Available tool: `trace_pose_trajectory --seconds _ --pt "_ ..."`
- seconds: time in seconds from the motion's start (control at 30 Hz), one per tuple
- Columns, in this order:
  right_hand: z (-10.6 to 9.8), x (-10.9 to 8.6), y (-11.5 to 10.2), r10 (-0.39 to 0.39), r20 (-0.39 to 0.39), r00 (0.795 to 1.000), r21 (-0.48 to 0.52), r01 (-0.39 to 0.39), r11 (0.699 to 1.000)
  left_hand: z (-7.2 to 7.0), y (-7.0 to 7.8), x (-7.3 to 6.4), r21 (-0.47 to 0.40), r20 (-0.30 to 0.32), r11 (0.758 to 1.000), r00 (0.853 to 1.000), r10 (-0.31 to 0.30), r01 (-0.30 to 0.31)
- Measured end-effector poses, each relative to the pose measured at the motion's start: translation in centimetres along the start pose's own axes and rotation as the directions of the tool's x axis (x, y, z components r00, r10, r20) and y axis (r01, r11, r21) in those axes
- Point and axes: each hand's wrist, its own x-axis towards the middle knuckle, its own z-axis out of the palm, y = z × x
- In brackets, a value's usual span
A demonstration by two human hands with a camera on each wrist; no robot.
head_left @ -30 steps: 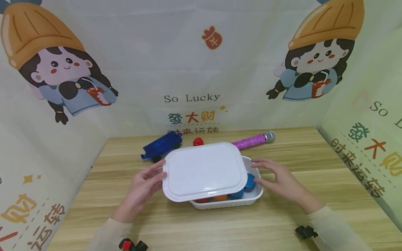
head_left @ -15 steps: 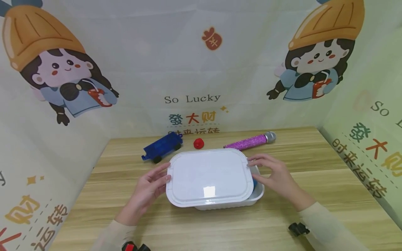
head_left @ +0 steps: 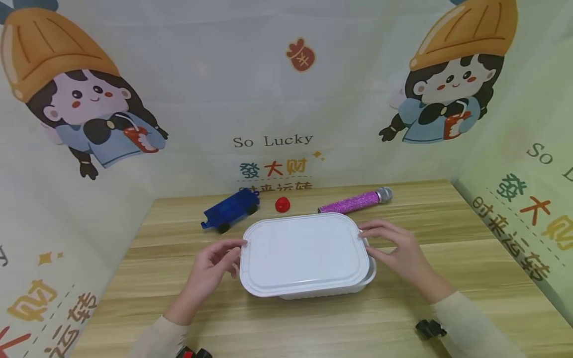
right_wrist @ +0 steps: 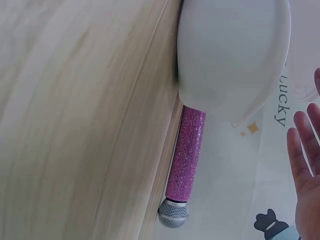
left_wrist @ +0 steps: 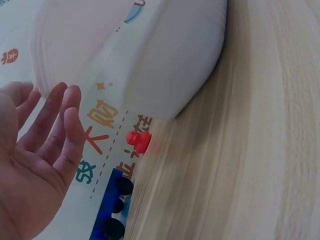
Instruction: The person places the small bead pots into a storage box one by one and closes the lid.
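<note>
A white rectangular lid (head_left: 304,253) is held over a white plastic box (head_left: 329,294), covering nearly all of it in the head view. My left hand (head_left: 212,268) pinches the lid's left edge with fingers and thumb. At the right edge, my right hand (head_left: 400,251) grips the lid between fingertips and thumb. In the left wrist view, a gap separates the raised lid (left_wrist: 75,40) from the box (left_wrist: 182,55). The right wrist view also shows the box (right_wrist: 227,55) below the lid's corner. What lies inside the box is hidden.
Behind the box on the wooden table (head_left: 313,328) lie a blue toy wagon (head_left: 230,209), a small red rubber duck (left_wrist: 140,141) and a purple glittery microphone (head_left: 353,202). Printed cloth walls (head_left: 201,99) stand around the table's back and sides.
The lid has shifted right and levelled over the box, hiding the blue, orange and red things inside. My right hand has come to the lid's right edge; my left hand has moved along with it.
</note>
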Motion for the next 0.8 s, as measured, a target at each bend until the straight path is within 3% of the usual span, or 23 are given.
trace_pose_trajectory --seconds 0.07,0.2,0.3,0.5,0.6,0.8 --pt "-0.1 -0.1 0.1 0.011 0.003 1.000 0.009 -0.011 1.000 0.0 -0.1 -0.1 0.008 0.022 0.998 0.998 0.060 -0.060" --pt "-0.4 -0.4 0.0 0.022 0.001 1.000 0.023 -0.022 1.000 0.1 0.0 -0.2 0.045 0.024 0.992 0.993 0.116 -0.117" --pt "-0.5 -0.4 -0.1 0.004 -0.005 1.000 0.040 -0.004 0.999 0.4 0.3 -0.4 0.115 -0.020 0.983 0.989 0.148 -0.145" --pt "-0.9 -0.2 -1.1 -0.014 -0.047 0.999 0.095 0.018 0.995 1.0 1.3 -0.6 0.233 -0.100 0.946 0.962 0.253 -0.225" --pt "-1.1 0.1 -1.7 -0.009 -0.074 0.997 0.110 0.017 0.994 1.2 1.7 -0.6 0.215 -0.104 0.946 0.958 0.269 -0.242" --pt "-1.2 0.1 -2.2 0.077 -0.117 0.990 0.072 -0.069 0.995 1.6 2.0 -0.2 0.204 -0.111 0.951 0.960 0.259 -0.233"
